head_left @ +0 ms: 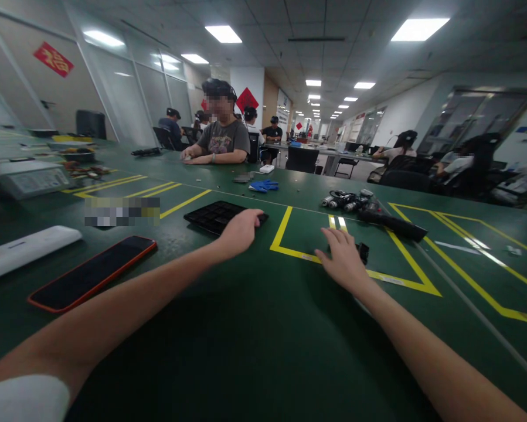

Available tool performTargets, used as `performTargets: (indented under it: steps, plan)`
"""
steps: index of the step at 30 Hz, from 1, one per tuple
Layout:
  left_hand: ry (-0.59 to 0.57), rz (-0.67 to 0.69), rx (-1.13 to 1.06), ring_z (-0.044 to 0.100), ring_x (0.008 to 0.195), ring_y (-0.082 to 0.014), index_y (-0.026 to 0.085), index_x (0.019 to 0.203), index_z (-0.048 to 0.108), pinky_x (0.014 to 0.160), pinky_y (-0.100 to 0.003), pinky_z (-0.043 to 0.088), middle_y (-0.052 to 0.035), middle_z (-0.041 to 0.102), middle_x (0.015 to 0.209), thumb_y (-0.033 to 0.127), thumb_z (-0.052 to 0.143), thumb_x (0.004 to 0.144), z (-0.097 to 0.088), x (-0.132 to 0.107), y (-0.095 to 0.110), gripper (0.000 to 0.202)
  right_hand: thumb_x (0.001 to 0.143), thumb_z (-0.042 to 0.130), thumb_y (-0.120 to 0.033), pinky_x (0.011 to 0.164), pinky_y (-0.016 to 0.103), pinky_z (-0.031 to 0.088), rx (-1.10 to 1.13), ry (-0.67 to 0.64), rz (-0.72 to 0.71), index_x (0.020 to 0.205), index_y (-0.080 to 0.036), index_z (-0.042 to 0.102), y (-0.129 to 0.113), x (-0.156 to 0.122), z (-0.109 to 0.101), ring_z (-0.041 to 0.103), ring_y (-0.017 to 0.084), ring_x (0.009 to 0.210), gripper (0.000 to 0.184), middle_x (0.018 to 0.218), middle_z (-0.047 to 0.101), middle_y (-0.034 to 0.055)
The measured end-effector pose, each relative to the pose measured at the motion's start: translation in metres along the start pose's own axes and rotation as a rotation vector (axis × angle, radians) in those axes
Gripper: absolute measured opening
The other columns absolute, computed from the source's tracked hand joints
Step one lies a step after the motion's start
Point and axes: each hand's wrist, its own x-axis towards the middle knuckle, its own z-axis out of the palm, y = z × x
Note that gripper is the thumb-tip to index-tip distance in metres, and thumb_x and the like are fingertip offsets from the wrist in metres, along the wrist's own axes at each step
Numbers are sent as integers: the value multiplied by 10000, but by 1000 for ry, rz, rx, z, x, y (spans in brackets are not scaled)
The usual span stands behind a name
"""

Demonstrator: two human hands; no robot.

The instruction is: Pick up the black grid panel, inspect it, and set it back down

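Observation:
A shallow black compartment tray [210, 215] lies on the green table, left of centre. My left hand [240, 230] is closed at its right end, fingers bent over the edge, and covers part of it. My right hand [344, 258] is open and palm down inside a yellow-taped square, fingers stretched forward and somewhat apart. Just beyond its outer side is a small black object [364, 252], partly hidden by the hand; I cannot make out its kind.
A phone with an orange edge [96, 272] and a long white device [30, 249] lie at left. Bundled cables [346, 200] and a long black object [393, 224] are at right. Farther off are a blue glove [264, 186], a metal box [30, 179] and a seated person [223, 138].

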Motion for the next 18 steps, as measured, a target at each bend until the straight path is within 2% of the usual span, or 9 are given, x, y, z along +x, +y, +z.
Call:
performTargets:
  steps: [2,4,6,8,11,13,15,18]
  plan:
    - [-90,177,-72,528,1058,-161,130,1250,451,923,-278,405,-85,580,1154,50,329,803,15,-12,21,471,831,424,-380,1048,506,242,56,-93,-89,1325,-122,377,-22,-8,5,290,307,1275,559,1365,400,122]
    - [-202,289,-108,456,1173,-187,99,1274,428,996,-330,352,-118,500,1279,14,342,769,29,-20,30,519,857,366,-407,1054,531,215,86,-201,-145,1327,-136,376,-38,-17,11,274,300,1295,543,1391,376,110]
    - [-296,306,-110,410,1226,-199,87,1271,437,1030,-361,314,-131,456,1327,22,328,789,38,-22,30,499,879,301,-430,1050,546,207,104,-285,-176,1317,-143,397,-46,-22,13,280,300,1298,533,1397,372,110]
    - [-326,294,-104,418,1222,-204,83,1252,460,1029,-365,316,-133,467,1318,81,323,839,38,-24,29,436,889,260,-445,1039,545,230,125,-312,-184,1301,-156,423,-46,-21,10,306,299,1287,529,1386,390,110]
    - [-223,347,-90,356,1266,-231,78,1247,464,1056,-391,268,-144,437,1342,218,369,883,23,-34,36,401,888,276,-434,1039,524,244,85,-176,-152,1282,-156,446,-29,-11,0,309,297,1282,511,1368,412,112]
    - [-216,465,-111,305,1296,-235,107,1255,459,1073,-401,234,-128,402,1372,291,404,882,10,-50,49,419,883,304,-400,1048,526,213,-29,-24,-94,1277,-150,445,-9,-4,-6,274,299,1296,487,1367,409,118]
    - [-328,648,-160,312,1294,-221,140,1260,456,1071,-383,246,-104,403,1377,334,415,880,-2,-68,64,429,870,340,-391,1035,565,177,-157,68,-12,1278,-159,437,14,0,-7,239,322,1303,479,1373,394,125]
    - [-461,784,-215,372,1258,-213,141,1254,465,1043,-359,295,-110,446,1343,343,426,877,-11,-86,79,429,853,373,-408,978,576,244,-216,-19,99,1252,-163,459,44,1,-2,337,344,1227,475,1301,466,148]
